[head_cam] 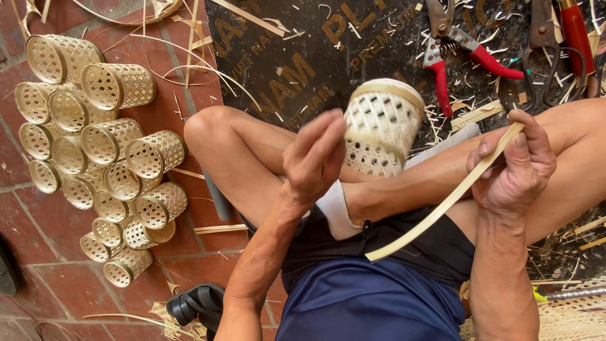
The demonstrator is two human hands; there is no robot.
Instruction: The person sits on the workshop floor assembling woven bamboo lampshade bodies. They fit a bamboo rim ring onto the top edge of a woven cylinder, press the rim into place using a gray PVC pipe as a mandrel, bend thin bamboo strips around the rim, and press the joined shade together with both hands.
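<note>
**A:** What is the person doing with their hands?

**B:** Seen from above, the person sits cross-legged on the ground. The left hand [314,161] is raised with its fingers pressed together against the side of a small woven basket [382,128], a pale, open-weave cylinder with a solid band round its rim. The basket is held up above the legs, tilted on its side. The right hand [512,165] is closed round a long flat strip [445,201] of pale cane, gripping it near the upper end; the strip slants down across the lap towards the waist.

**A:** Are the hands close together?

**B:** No, they are apart, with the basket between them, nearer the left hand.

**A:** What lies around the person?

**B:** To the left, on red brick paving, a pile of finished baskets [101,151] of the same kind lies on its side, open ends facing up. Ahead of the knees is a dark mat [303,57] strewn with shavings, and on it red-handled cutters [457,53] and dark shears [543,60]. A black sandal [196,303] sits near the left elbow.
</note>
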